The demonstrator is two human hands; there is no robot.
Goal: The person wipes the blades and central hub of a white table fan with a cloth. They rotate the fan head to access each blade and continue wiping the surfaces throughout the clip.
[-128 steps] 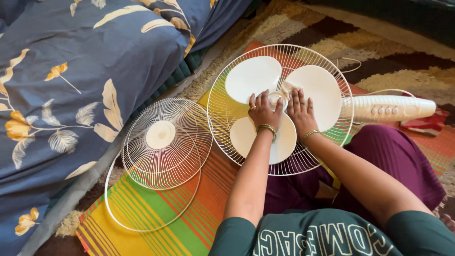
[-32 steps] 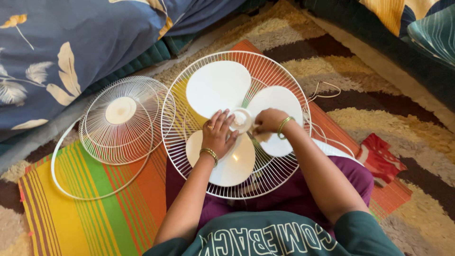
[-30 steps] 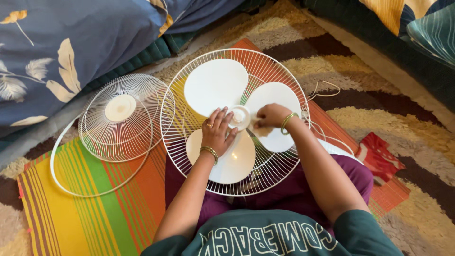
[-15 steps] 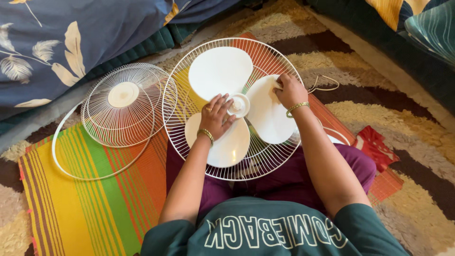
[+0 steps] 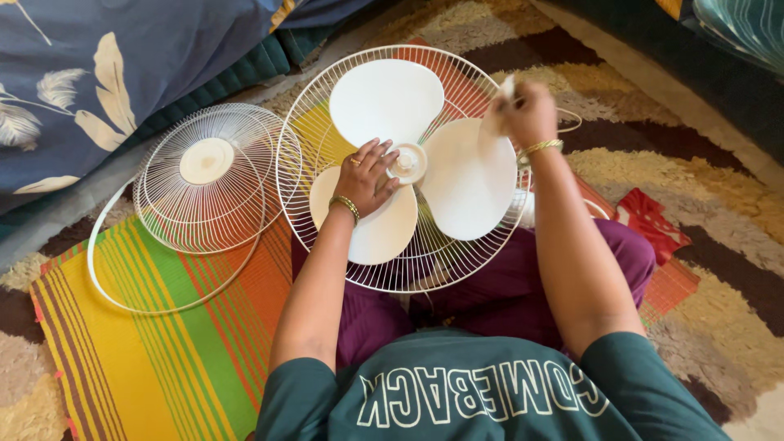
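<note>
A white fan with three blades (image 5: pixel 384 98) lies in its rear wire guard (image 5: pixel 298 147) over my lap. My left hand (image 5: pixel 366 175) rests flat on the lower left blade, fingers spread, fingertips against the round hub (image 5: pixel 407 163). Over the guard's right rim, my right hand (image 5: pixel 529 114) is raised and closed on a small pale cloth (image 5: pixel 500 102), which is blurred. Both wrists carry gold bangles.
The detached front guard (image 5: pixel 208 175) and a loose white ring (image 5: pixel 106 278) lie to the left on a striped mat (image 5: pixel 163 359). Blue floral bedding (image 5: pixel 98 73) fills the top left. A red cloth (image 5: pixel 649 220) and a white cord (image 5: pixel 572 122) lie on the shaggy rug at right.
My right hand has moved from near the hub, outward across the right blade, and lifted off at the guard's rim with the cloth. The left hand stays by the hub.
</note>
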